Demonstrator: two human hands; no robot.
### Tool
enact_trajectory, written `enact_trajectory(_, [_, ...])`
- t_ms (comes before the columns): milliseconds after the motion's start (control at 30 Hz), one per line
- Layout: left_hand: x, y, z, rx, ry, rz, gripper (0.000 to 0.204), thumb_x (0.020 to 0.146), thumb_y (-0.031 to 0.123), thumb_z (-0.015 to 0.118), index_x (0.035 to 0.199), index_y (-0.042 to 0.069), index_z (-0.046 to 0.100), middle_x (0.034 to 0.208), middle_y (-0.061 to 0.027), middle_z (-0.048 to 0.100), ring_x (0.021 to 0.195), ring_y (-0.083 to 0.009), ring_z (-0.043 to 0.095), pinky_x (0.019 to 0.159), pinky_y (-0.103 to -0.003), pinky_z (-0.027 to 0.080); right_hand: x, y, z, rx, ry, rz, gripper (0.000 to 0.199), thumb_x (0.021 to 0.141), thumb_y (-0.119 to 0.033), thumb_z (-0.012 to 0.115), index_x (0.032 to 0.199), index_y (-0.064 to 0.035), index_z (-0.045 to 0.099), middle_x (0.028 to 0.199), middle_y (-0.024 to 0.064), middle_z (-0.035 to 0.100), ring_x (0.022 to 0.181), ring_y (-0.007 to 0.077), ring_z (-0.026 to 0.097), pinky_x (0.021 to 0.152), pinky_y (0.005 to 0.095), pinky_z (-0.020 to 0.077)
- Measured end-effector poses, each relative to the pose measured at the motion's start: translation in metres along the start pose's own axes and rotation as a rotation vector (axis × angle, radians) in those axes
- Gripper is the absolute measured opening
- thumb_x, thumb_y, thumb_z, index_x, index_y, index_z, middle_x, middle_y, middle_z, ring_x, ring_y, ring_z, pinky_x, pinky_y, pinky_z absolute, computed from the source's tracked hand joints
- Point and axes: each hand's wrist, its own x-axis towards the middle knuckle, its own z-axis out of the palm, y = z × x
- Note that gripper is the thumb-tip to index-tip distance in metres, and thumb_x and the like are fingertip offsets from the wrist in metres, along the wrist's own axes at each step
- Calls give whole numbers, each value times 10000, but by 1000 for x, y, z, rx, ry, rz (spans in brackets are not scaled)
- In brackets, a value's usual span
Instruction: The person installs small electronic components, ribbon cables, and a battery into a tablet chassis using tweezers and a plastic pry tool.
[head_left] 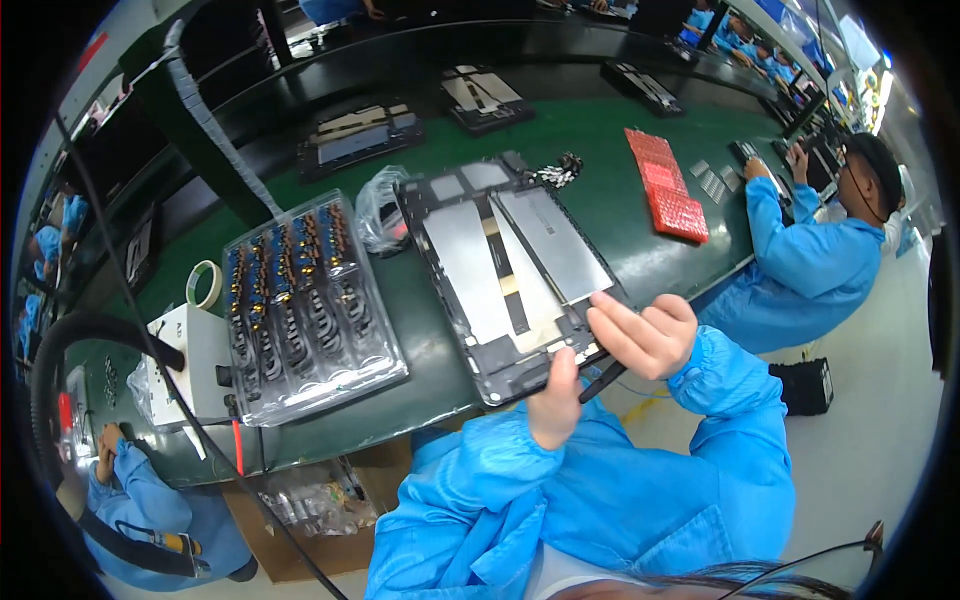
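Note:
An opened tablet housing (470, 352) lies tilted on the near edge of the green bench, its inside facing up. It holds silver battery panels (556, 245) split by a slanting dark strip with tan parts. My left hand (556, 402) grips the housing's near edge with the thumb on top; its other fingers are hidden. My right hand (648, 338) has its fingers curled and its fingertips at the near right corner, beside the right battery panel. What those fingers pinch, if anything, is hidden. A dark narrow piece (602, 381) shows between my hands; I cannot tell what it is.
A clear tray (390, 372) of small flex parts stands left, near a white box (192, 345) and a tape roll (204, 285). Red bubble wrap (668, 190) lies right. More tablet housings (362, 136) sit behind. A person in blue (815, 250) works at the right.

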Motion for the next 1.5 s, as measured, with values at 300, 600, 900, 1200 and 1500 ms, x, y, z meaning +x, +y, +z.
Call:
enact_trajectory(300, [23, 30, -100, -467, -501, -364, 524, 737, 137, 561, 1211, -27, 410, 1087, -165, 563, 969, -267, 577, 808, -392, 491, -59, 52, 23, 955, 95, 1144, 310, 883, -220, 463, 1115, -30, 547, 1069, 58, 585, 712, 117, 575, 523, 246, 348])
enact_trajectory(600, [14, 70, -108, -42, -322, -536, 558, 787, 123, 594, 1272, -18, 356, 1219, -163, 481, 1145, -273, 465, 917, -397, 419, -110, 19, 60, 2139, -37, 1679, 322, 878, -258, 485, 1037, 15, 544, 735, 21, 596, 402, 1, 302, 355, 159, 183])
enact_trajectory(900, [2, 84, -106, 1669, -625, 610, 461, 734, 284, 664, 1165, 170, 548, 1247, -79, 467, 1112, -310, 448, 853, -440, 411, -118, -7, 56, 2092, 17, 1764, 383, 879, -249, 508, 1152, 19, 499, 890, 35, 613, 487, 9, 423, 421, 135, 315])
enact_trajectory(1200, [21, 83, -115, 1901, -803, 611, 362, 770, 182, 583, 1131, 188, 558, 1217, -29, 496, 1109, -283, 461, 905, -498, 334, -88, -24, 75, 945, -471, 1178, 325, 766, -115, 605, 1077, -27, 577, 972, 130, 550, 885, 273, 559, 783, 309, 447])
enact_trajectory(1500, [24, 89, -92, 1839, -1068, 787, 337, 774, 170, 499, 1100, 113, 563, 1187, -64, 514, 1091, -233, 483, 875, -428, 370, 11, 47, 67, 1262, -104, 908, 348, 938, -271, 352, 897, -17, 586, 890, 51, 527, 739, 119, 469, 674, 226, 380])
